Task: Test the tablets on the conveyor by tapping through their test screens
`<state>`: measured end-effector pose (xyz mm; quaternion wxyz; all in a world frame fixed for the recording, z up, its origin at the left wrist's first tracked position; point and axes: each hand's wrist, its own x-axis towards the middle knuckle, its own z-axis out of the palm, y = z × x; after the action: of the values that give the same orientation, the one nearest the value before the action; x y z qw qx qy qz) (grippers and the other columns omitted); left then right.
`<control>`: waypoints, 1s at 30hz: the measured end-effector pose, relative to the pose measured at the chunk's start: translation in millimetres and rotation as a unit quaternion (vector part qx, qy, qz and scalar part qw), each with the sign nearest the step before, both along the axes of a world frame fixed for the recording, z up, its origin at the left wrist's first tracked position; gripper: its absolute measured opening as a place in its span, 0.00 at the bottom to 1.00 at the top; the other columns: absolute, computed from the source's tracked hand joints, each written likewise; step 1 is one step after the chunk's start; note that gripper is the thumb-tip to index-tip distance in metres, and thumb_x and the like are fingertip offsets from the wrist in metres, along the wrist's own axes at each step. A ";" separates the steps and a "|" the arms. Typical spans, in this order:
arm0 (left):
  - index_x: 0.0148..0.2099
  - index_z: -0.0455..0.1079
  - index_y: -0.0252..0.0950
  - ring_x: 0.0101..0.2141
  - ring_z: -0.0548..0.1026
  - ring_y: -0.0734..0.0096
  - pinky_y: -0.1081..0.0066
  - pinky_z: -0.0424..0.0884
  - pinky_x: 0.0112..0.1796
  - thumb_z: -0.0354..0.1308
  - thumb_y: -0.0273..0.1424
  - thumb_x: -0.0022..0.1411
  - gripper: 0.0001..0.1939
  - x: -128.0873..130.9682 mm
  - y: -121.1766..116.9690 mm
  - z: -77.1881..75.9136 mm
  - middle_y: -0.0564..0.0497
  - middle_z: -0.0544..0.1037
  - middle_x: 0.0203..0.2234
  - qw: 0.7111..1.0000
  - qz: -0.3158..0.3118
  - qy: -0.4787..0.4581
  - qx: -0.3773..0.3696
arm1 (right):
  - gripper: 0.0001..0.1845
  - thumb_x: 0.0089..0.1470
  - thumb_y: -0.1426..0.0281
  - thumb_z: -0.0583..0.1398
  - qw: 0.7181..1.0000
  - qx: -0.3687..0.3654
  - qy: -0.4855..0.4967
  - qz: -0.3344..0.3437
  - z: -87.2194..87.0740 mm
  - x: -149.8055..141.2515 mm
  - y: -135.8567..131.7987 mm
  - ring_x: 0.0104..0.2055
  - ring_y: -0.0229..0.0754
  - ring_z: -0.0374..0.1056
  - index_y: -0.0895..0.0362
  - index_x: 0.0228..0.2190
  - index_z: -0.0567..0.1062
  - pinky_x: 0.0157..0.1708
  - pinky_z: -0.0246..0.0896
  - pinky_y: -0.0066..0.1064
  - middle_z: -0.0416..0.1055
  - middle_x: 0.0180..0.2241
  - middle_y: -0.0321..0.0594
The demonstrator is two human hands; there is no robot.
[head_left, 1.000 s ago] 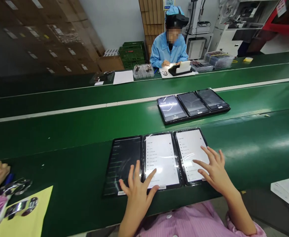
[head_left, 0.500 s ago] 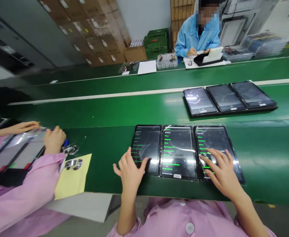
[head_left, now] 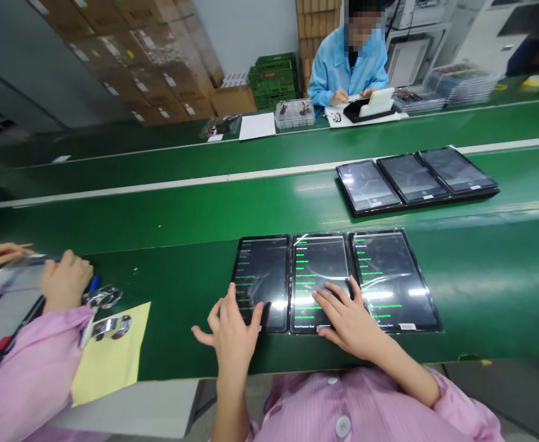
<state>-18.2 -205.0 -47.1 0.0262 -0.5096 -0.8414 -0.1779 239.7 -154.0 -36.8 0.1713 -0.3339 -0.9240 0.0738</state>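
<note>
Lower left of the frame: a co-worker's hand (head_left: 65, 281) in a pink sleeve (head_left: 34, 362), closed around the edge of a film-covered sheet or panel; what it is exactly, you cannot tell. Just beside that hand: a blue pen (head_left: 93, 284) and a small cluster of metal clips (head_left: 102, 297), both on the green conveyor belt (head_left: 182, 221). Below them: a yellow paper sheet (head_left: 108, 356) with dark and metal parts lying on it. Upper left: stacked cardboard cartons (head_left: 159, 73), then green plastic crates (head_left: 273, 80) against the wall. Lower centre: your left hand (head_left: 230, 350), open, fingers spread, gripping nothing, fingertips on the lower right of the left tablet (head_left: 263, 282). Next along, touching it edge to edge: the middle tablet (head_left: 320, 276), under your right hand (head_left: 350, 322), which is open, fingers curved, gripping nothing, fingertips on the lower screen. Then the right tablet (head_left: 393, 279), hands off it. All three lie flat on the belt, screens lit with green text on black. Upper centre: a seated co-worker in a blue smock (head_left: 345, 67), hands at a white tablet on a black stand (head_left: 375, 104). Centre right, on the belt: three dark tablets in a black tray (head_left: 414, 178). Upper right: a stack of trays (head_left: 463, 86).
</note>
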 end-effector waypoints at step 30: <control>0.67 0.54 0.37 0.57 0.66 0.45 0.30 0.44 0.59 0.42 0.46 0.70 0.29 -16.4 25.9 0.9 0.34 0.64 0.60 0.985 -0.169 0.028 0.036 | 0.29 0.68 0.62 0.48 0.978 0.118 0.034 -0.167 5.3 91.8 -3.1 0.54 0.52 0.61 0.55 0.66 0.51 0.64 0.30 0.54 0.71 0.51 0.46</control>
<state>-34.6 -179.2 -46.3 0.0375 -0.6479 -0.7354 -0.1952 331.5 -157.1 -31.5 0.2507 -0.4580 -0.8512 -0.0539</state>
